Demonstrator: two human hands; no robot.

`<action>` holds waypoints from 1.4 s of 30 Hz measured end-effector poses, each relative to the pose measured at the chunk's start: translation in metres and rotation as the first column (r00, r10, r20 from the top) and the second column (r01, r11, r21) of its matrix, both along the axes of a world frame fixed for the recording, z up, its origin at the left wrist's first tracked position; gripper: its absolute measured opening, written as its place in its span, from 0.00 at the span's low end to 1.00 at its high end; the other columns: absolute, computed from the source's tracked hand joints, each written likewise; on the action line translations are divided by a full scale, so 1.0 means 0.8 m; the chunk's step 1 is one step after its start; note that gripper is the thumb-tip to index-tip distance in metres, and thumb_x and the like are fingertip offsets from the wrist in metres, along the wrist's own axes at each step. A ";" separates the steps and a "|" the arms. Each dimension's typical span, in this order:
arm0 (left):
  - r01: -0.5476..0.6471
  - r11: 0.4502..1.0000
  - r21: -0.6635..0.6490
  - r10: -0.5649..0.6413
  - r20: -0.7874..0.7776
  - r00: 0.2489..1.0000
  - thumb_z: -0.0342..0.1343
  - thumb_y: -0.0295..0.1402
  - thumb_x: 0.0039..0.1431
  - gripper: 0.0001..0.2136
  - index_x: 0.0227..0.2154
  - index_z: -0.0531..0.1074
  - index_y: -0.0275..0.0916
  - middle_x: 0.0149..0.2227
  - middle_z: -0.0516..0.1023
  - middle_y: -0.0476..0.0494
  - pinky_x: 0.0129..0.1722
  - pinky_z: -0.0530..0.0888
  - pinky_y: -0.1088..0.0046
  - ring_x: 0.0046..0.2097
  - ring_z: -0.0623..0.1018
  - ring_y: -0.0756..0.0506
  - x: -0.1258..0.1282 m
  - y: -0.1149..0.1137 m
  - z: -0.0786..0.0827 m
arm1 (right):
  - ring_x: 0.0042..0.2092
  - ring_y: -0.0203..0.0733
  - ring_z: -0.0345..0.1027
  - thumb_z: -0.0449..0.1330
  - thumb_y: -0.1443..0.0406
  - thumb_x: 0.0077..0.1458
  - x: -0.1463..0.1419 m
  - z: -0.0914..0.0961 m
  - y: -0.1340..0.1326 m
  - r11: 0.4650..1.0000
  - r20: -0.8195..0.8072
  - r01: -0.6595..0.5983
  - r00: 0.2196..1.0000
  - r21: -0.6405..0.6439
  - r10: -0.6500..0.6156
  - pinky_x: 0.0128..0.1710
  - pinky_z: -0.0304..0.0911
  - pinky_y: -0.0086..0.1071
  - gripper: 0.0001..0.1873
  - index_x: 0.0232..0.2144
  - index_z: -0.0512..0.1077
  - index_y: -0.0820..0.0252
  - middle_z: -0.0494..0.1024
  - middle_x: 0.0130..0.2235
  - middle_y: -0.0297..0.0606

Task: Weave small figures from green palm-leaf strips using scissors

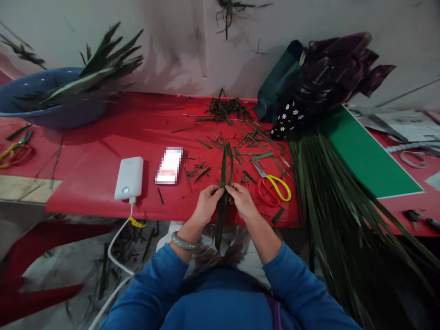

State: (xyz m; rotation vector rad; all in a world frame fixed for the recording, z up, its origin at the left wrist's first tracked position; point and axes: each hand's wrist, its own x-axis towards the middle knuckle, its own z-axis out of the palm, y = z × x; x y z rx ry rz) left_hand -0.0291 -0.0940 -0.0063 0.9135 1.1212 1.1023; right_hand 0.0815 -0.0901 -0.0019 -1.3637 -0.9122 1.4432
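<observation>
A long green leaf strip (220,220) runs upright between my hands, its lower end hanging past the table's front edge. My left hand (208,201) pinches it near the middle, thumb on top. My right hand (241,200) is closed right beside, thumb and finger on a narrower leaf strip (231,165) that splays off to the right. The fingertips of both hands nearly touch. Scissors (274,185) with one red and one yellow handle lie just right of my right hand, among cut leaf scraps (199,172).
Left on the red table (92,169) are a white power bank (129,178) with a cable, a phone (169,165), and a blue basin (65,117) holding leaves. Long leaves (330,192) drape over the right edge. Behind them sit dark bags (330,68) and a green mat (371,160).
</observation>
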 end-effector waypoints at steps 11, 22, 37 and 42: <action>0.029 1.000 -0.009 -0.029 0.054 0.998 0.55 0.34 0.44 0.07 0.23 0.66 0.35 0.21 0.66 0.53 0.26 0.63 0.78 0.24 0.65 0.54 0.001 0.001 0.000 | 0.16 0.28 0.53 0.57 0.58 0.41 -0.001 -0.002 0.002 0.999 -0.070 0.031 0.997 0.014 -0.030 0.16 0.48 0.24 0.11 0.20 0.62 0.59 0.61 0.15 0.24; 0.081 0.997 -0.013 -0.080 0.102 0.992 0.53 0.36 0.46 0.08 0.25 0.64 0.36 0.22 0.68 0.52 0.28 0.65 0.77 0.26 0.68 0.53 0.002 0.002 -0.007 | 0.16 0.29 0.52 0.58 0.56 0.40 -0.001 -0.006 0.004 0.997 -0.092 0.081 0.992 -0.017 -0.083 0.15 0.46 0.25 0.14 0.19 0.60 0.58 0.60 0.14 0.24; 0.127 0.990 -0.063 -0.126 0.022 0.992 0.57 0.32 0.41 0.08 0.23 0.65 0.35 0.19 0.65 0.54 0.24 0.60 0.79 0.22 0.63 0.55 -0.003 0.002 0.001 | 0.24 0.32 0.54 0.56 0.60 0.41 -0.005 -0.018 0.017 0.976 0.083 0.175 0.979 0.129 -0.187 0.25 0.52 0.26 0.09 0.19 0.63 0.61 0.63 0.19 0.27; 0.162 0.984 -0.070 -0.161 0.012 0.987 0.57 0.30 0.40 0.06 0.22 0.66 0.34 0.19 0.65 0.55 0.24 0.59 0.79 0.22 0.63 0.56 -0.003 0.001 0.003 | 0.24 0.32 0.55 0.55 0.59 0.41 -0.005 -0.016 0.022 0.975 0.106 0.186 0.974 0.122 -0.199 0.25 0.53 0.27 0.10 0.20 0.64 0.61 0.65 0.20 0.28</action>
